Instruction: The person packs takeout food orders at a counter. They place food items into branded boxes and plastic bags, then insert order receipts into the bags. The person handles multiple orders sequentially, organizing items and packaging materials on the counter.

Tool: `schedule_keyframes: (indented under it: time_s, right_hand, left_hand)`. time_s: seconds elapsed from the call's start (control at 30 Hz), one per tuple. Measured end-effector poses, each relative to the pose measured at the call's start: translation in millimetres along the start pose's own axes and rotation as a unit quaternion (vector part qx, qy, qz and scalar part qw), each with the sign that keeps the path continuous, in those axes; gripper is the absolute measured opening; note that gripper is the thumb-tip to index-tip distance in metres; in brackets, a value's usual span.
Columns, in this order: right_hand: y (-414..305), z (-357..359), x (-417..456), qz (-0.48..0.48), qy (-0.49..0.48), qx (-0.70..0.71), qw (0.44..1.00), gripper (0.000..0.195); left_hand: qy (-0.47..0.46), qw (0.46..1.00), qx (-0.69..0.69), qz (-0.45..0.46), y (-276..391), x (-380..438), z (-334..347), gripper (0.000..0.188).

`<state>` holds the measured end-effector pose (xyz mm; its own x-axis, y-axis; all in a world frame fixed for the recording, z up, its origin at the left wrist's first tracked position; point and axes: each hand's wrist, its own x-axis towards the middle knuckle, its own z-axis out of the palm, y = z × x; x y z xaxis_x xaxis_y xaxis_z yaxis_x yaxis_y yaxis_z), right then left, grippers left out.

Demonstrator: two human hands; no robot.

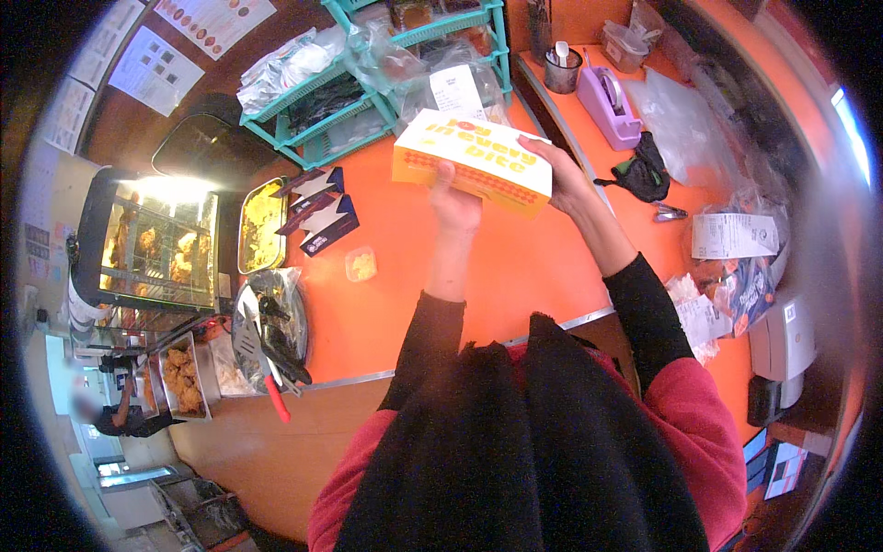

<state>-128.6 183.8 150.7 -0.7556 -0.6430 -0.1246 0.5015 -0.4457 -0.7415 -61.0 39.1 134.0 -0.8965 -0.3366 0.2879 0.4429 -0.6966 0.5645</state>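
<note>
A closed cardboard food box (476,160), white on top with yellow-orange sides, is held above the orange counter (407,297). My left hand (457,207) grips its near long side, with the thumb up against the edge. My right hand (560,176) clasps its right end, fingertips on the lid. Large printed lettering covers the lid; what is inside is hidden. Left of my hands stand two dark paper food sleeves (328,234). Near them is a small clear tub (361,264) with pale yellow food.
A teal rack (386,110) holding bags stands behind the box. At left are a metal tray of yellow food (262,228), a lit display warmer (162,241) and tongs (252,331). A purple tape dispenser (607,110) and a bagged order (738,262) lie right. A person (121,410) is far left.
</note>
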Motion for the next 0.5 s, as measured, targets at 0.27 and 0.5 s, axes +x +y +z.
schedule_keyframes:
  time_s: [0.27,0.5]
  right_hand:
    - [-62,20,-7,-0.071,0.078,-0.5,0.86,0.067]
    - [-69,99,-39,-0.318,-0.038,-0.805,0.499,0.064]
  left_hand:
    - [0.008,0.996,0.023,0.082,1,15,18,0.07]
    - [0.01,0.994,0.015,0.103,-1,6,35,0.068]
